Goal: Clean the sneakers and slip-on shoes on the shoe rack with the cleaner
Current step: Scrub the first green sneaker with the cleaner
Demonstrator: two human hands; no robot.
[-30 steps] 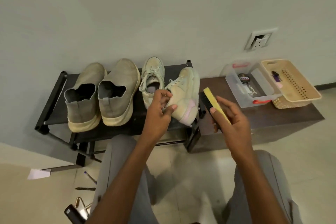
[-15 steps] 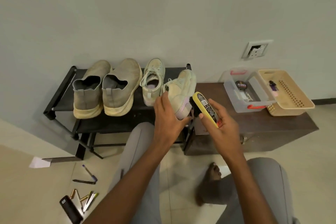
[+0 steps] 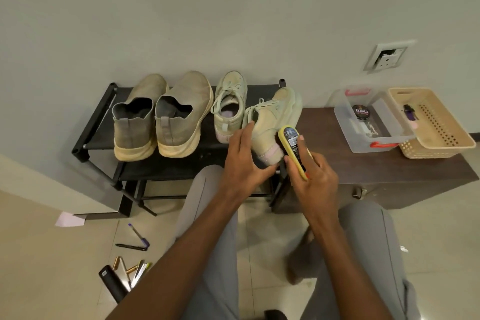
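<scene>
**Brush meets tilted sneaker at the rack's right end**

Head view: the left hand [image 3: 242, 161] grips the heel of the pale sneaker [image 3: 272, 122], tipped on its side on the shoe rack [image 3: 104, 122]. The right hand [image 3: 310, 176] has its fingers curled around the yellow cleaner brush [image 3: 294, 148], which touches the shoe's side. The sneaker looks light and soft-sided, so the firmer heel is likely the best hold. Nearby, a clear box [image 3: 345, 122] holds a polish tin [image 3: 361, 112]; the beige basket [image 3: 441, 148] holds a small purple item.
</scene>
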